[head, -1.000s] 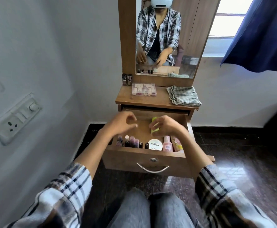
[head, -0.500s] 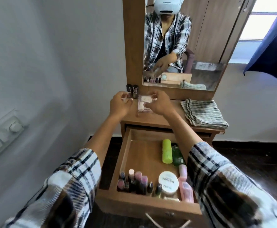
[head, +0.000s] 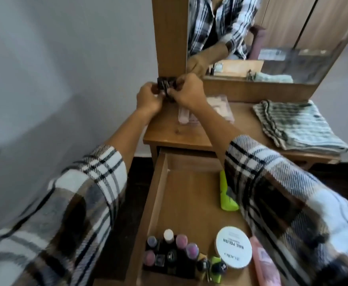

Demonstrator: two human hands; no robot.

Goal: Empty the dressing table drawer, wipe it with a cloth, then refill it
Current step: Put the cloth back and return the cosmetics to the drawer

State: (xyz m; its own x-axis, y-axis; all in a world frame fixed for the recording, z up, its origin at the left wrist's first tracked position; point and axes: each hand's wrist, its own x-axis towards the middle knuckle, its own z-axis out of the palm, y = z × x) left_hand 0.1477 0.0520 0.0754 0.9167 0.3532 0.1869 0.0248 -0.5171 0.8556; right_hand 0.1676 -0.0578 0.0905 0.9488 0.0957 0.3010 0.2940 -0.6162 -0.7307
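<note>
head | left hand (head: 148, 98) and right hand (head: 187, 90) both pinching small dark bottles (head: 166, 85) at worktop (head: 169, 133) back-left corner, fingers curled round them (blurred) | drawer (head: 158, 195) open, nail polish bottles (head: 171, 251), white jar (head: 234, 246), green tube (head: 225, 195) inside | folded cloth (head: 297, 124) on worktop right

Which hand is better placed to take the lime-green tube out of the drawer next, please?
Probably the right hand: the lime-green tube lies directly beneath its forearm, on the drawer's right side.
</note>
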